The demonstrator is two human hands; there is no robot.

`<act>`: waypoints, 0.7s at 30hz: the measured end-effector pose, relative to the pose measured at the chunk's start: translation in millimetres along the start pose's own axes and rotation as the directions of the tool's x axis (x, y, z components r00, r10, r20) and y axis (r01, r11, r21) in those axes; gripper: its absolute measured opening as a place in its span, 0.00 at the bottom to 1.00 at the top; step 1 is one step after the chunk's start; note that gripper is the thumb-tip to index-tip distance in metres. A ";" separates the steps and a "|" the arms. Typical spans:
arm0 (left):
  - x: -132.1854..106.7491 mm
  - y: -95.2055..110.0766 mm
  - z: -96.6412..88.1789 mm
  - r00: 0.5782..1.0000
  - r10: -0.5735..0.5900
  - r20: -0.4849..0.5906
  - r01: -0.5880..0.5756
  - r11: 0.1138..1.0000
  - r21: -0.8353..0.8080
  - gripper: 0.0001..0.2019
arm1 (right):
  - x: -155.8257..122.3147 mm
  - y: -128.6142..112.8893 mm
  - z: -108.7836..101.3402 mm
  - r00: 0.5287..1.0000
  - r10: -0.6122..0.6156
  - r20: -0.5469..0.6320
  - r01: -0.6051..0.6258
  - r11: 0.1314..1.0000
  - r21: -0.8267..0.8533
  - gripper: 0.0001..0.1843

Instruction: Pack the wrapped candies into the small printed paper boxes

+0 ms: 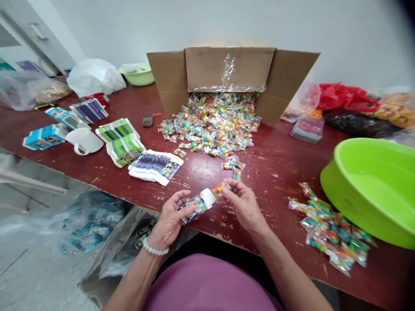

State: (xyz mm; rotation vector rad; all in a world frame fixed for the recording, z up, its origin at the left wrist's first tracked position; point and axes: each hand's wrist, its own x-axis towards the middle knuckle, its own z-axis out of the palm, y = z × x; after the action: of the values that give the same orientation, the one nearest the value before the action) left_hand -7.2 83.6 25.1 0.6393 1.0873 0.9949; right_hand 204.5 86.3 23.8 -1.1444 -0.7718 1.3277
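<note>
My left hand (173, 216) is closed around a small purple printed candy box (196, 209), tilted with its white end flap raised toward the right. Between the thumb and fingers of my right hand (242, 201) is a wrapped candy (219, 189) in clear film with orange colour, right at the box's flap end. Ahead of my hands, a heap of wrapped candies (217, 121) spills from an open cardboard box (230, 69) onto the dark red table. Flattened purple cartons (155, 166) lie in a stack to the left of the heap.
Green flat cartons (121, 142), a white mug (84, 141) and blue cartons (45, 136) stand farther left. A lime-green basin (372, 185) is on the right, beside larger candy packets (330, 226). Below the table's front edge is a plastic-lined carton (113, 242).
</note>
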 end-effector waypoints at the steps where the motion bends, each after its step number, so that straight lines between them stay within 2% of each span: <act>1: -2.5 -1.5 2.0 1.000 0.000 0.025 0.000 1.000 -0.007 0.30 | -5.2 0.2 5.7 1.000 -0.022 -0.004 0.022 1.000 -0.007 0.24; 5: -13.9 -9.4 8.2 0.985 -0.059 0.160 0.061 0.998 -0.011 0.28 | -12.8 3.1 13.1 0.993 -0.107 0.043 0.112 0.986 -0.124 0.18; 10: -21.6 -17.8 10.0 0.928 -0.162 0.337 0.143 0.987 0.079 0.21 | -12.6 -4.9 3.1 0.967 -0.076 0.243 0.157 0.930 -0.334 0.10; 14: -22.2 -14.0 11.6 0.885 -0.181 0.428 0.114 0.977 0.178 0.19 | -14.3 -15.4 -0.5 0.930 -0.105 0.351 0.288 0.803 -0.522 0.09; 17: -21.9 -11.0 16.2 0.881 -0.128 0.456 0.037 0.979 0.203 0.17 | -19.3 -19.0 5.5 0.896 -0.184 0.405 0.413 0.681 -0.604 0.07; 18: -21.4 -11.0 17.8 0.884 -0.117 0.452 0.028 0.980 0.199 0.17 | -21.0 -19.1 8.0 0.893 -0.194 0.406 0.424 0.667 -0.613 0.06; 19: -20.8 -11.4 19.3 0.895 -0.113 0.432 0.034 0.982 0.186 0.16 | -22.2 -18.6 10.1 0.898 -0.183 0.400 0.409 0.681 -0.608 0.06; 21: -19.0 -12.9 21.4 0.928 -0.140 0.346 0.101 0.987 0.128 0.16 | -22.7 -15.6 12.0 0.925 -0.118 0.361 0.314 0.773 -0.551 0.08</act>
State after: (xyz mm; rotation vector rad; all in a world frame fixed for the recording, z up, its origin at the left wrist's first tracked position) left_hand 14.7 61.7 30.1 0.7957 0.8523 0.6836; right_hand 195.3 68.4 46.1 -1.2924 -1.6008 1.0928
